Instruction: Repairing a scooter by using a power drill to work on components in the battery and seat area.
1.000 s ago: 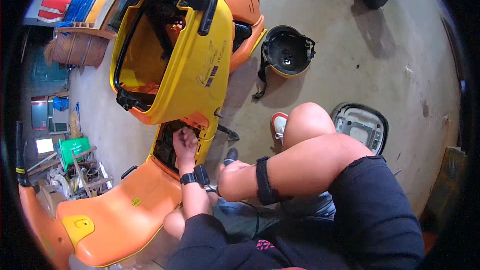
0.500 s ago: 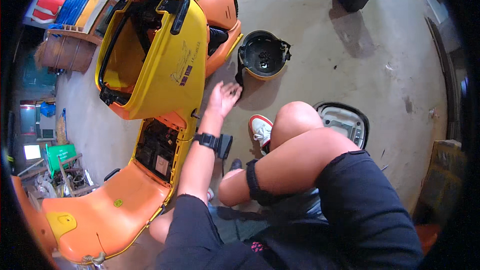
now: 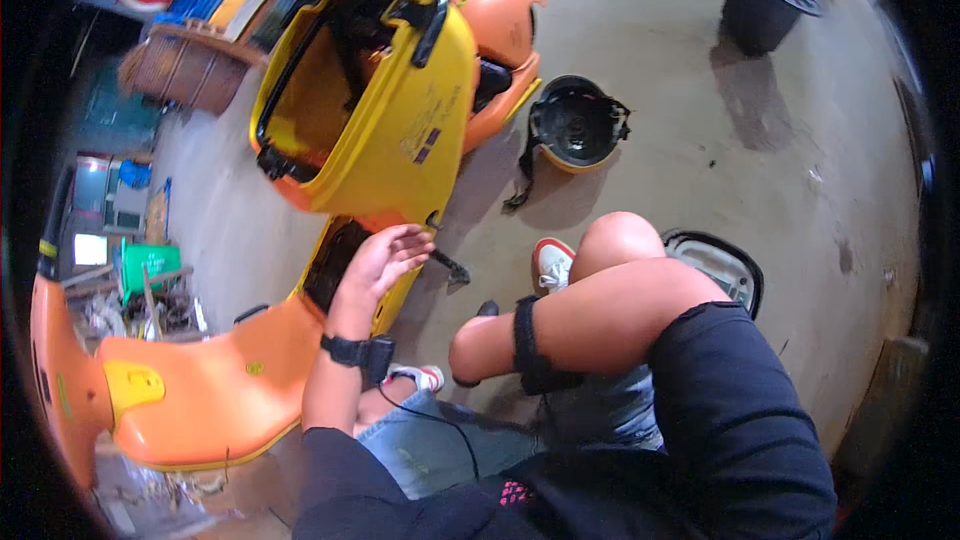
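Note:
My left hand (image 3: 388,255) is open and holds nothing, its fingers a little apart. It is over the dark open compartment (image 3: 335,255) in the floor of an orange and yellow scooter (image 3: 425,150). My right hand (image 3: 474,348) is closed in front of my legs, its forearm crossing from the right. A dark, handle-like thing (image 3: 488,309) sticks out of that fist, mostly hidden. Beyond my knee, an upturned helmet (image 3: 580,125) with a dark inside and yellow shell lies on the floor, its black strap trailing beside it.
A pale panel with a black rim (image 3: 715,262) lies by my right knee. Farther off stands a black bucket (image 3: 765,10). A green crate (image 3: 150,265), a rusty drum (image 3: 185,70) and clutter fill the left side. A black strap band and cable (image 3: 440,415) run from my left wrist.
My left hand has gone from beside the helmet's strap leftward to the scooter's compartment, staying open. The right hand is still closed in much the same place. The view has shifted.

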A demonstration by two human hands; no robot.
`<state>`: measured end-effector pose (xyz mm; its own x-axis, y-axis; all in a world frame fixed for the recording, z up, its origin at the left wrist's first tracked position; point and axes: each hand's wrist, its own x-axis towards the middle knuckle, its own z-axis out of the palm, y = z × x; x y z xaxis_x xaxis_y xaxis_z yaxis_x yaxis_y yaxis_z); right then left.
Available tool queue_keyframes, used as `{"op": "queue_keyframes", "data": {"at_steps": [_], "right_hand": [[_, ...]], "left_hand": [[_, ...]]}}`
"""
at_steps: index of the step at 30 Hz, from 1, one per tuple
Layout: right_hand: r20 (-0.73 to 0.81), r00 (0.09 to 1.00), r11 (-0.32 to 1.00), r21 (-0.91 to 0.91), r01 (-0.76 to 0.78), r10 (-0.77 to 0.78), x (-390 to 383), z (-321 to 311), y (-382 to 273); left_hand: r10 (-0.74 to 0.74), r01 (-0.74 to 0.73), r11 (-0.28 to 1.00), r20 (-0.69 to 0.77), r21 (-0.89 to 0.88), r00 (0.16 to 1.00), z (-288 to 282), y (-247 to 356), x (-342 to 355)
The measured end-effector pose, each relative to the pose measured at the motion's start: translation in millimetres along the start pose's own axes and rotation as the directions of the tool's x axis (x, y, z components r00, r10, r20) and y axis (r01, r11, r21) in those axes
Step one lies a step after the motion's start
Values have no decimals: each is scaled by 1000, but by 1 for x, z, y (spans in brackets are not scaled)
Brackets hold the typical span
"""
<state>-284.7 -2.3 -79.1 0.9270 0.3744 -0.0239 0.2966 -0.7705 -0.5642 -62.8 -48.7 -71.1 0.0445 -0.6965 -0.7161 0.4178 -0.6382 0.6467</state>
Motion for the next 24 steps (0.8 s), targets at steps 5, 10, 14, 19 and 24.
{"op": "queue_keyframes", "data": {"at_steps": [5, 10, 14, 19, 24], "right_hand": [[142, 982, 992, 1, -123, 122, -6, -21, 2], [310, 938, 985, -129, -117, 152, 7, -39, 4], [245, 946, 959, -240, -151, 210, 47, -46, 5], [333, 906, 942, -293, -165, 262, 64, -65, -13], [272, 919, 956, -25, -291, 287, 98, -91, -39]], "left_hand": [[374, -381, 924, -167, -12, 912, -103, 19, -132], [471, -669, 723, -585, -172, 660, -193, -11, -240], [476, -791, 584, -713, -182, 515, -240, -57, -294], [324, -766, 642, -890, -43, 322, -248, -101, -303], [343, -655, 753, -885, 58, 316, -241, -127, -300]]}}
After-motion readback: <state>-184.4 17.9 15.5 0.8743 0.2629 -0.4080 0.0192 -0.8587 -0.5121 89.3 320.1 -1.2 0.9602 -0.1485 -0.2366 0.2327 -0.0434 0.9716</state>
